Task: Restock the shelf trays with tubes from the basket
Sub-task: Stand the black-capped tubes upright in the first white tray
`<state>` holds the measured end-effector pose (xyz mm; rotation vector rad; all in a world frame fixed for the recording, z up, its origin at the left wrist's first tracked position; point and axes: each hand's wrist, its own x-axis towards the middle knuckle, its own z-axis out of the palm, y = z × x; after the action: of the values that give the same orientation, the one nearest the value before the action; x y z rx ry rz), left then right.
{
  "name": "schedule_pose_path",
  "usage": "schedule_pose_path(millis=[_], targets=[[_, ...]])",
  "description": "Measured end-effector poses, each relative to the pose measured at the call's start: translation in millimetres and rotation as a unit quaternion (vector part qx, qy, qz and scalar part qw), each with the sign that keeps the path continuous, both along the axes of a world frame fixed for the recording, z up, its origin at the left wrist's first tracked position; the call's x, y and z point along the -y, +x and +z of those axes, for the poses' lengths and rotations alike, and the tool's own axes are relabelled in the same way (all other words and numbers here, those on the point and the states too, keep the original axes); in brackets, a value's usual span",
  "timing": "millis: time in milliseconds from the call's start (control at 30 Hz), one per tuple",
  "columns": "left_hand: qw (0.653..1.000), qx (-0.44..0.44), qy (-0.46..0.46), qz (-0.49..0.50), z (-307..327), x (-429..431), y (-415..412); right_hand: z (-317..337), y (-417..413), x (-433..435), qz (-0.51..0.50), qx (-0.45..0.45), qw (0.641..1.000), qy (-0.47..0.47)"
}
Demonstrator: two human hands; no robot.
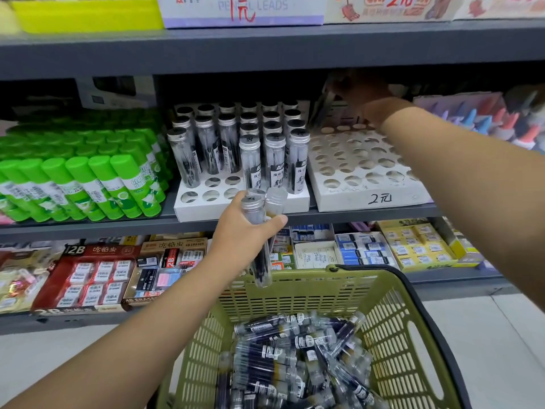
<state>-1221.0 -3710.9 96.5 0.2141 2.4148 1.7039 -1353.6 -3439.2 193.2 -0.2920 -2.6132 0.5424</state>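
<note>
Head view, left arm: bare forearm rising from the lower left toward the middle shelf, wrist straight.
Left hand (244, 231): fingers and thumb curled tight round a small bunch of held tubes (262, 270), with the thumb lying across their front.
Held tubes: caps up, bottoms hanging just above the basket's far rim. They are in front of the left tray's front edge and not in any hole.
Right arm: stretched from the right edge up and across the right tray, toward the back under the upper shelf.
Right hand (364, 94): in shadow and blurred at the back of the right tray. Whether its fingers are apart or closed on something cannot be told.
Left tray (206, 209): white with round holes. Standing tubes (274, 154) sit upright in most of them, and the front-left holes are open.
Right tray (368, 199): white, marked "2元", with rows of open holes.
Basket (383, 293): green, below the shelf, with loose tubes (295, 364) piled inside.
Glue sticks (88, 184): green-capped, just left of the left tray.
Eraser boxes (97, 276): on the lower shelf.
</note>
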Motion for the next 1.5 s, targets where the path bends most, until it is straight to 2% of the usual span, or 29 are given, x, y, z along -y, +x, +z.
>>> schedule_pose_path(millis=[167,567,667,767,933,1167,1300,1400,1500], targets=[[1.000,0.005,0.028,-0.013,6.0,0.1,5.3,6.2,-2.6,-4.2,0.018,0.012,1.000,0.016],[1.000,0.002,0.020,-0.012,-6.7,4.8,-1.1,2.5,-9.6,-3.9,0.009,0.030,0.998,0.053],[1.000,0.006,0.023,-0.010,-9.8,4.1,-2.1,-1.0,-11.5,3.5,0.073,0.064,0.995,-0.031],[1.000,0.004,0.024,-0.011,-12.2,5.1,-3.6,-6.4,-9.7,10.0,0.112,0.059,0.992,-0.018],[1.000,0.002,0.014,0.004,-15.3,5.1,-5.1,-17.8,-12.9,11.5,0.118,0.008,0.991,-0.054],[1.000,0.013,0.027,-0.003,-12.5,4.7,-3.8,-36.9,-16.0,2.7,0.100,0.029,0.991,-0.080],[0.998,0.030,0.047,-0.010,-10.3,2.4,-2.7,-30.9,-1.8,8.2,0.093,0.036,0.994,-0.051],[0.997,0.045,0.063,-0.013,-8.4,1.3,-1.6,-26.2,16.9,11.8,0.071,-0.003,0.995,-0.064],[0.997,0.049,0.063,-0.020,-6.9,1.0,0.9,-23.3,58.7,23.3,0.055,-0.112,0.981,-0.147]])
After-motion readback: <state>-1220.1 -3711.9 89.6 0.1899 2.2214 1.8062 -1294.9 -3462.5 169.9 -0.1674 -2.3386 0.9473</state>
